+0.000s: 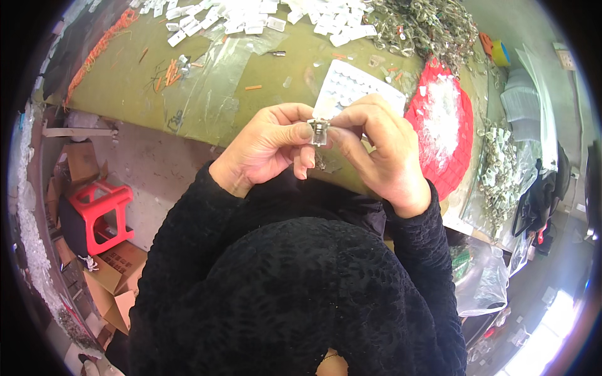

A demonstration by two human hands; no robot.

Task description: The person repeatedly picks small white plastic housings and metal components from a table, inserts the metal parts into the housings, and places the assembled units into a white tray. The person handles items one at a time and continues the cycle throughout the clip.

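Observation:
Between my two hands, above the near edge of the table, is a small clear plastic piece with metal in it [319,133]; its exact kind I cannot make out. My left hand [274,139] pinches it from the left with thumb and forefinger, the lower fingers curled beneath. From the right, thumb and forefinger of my right hand [380,145] press on its upper side. Just beyond the hands lies a white sheet [360,86] with rows of small pale pieces on it, partly covered by my right hand.
White plastic pieces [251,17] and a tangled heap of small metal-and-wire parts [433,28] cover the far side of the green table [144,94]. At right lies a red cloth [461,138] with clear bits, beside more piled parts [498,182]. A red stool [100,213] stands lower left.

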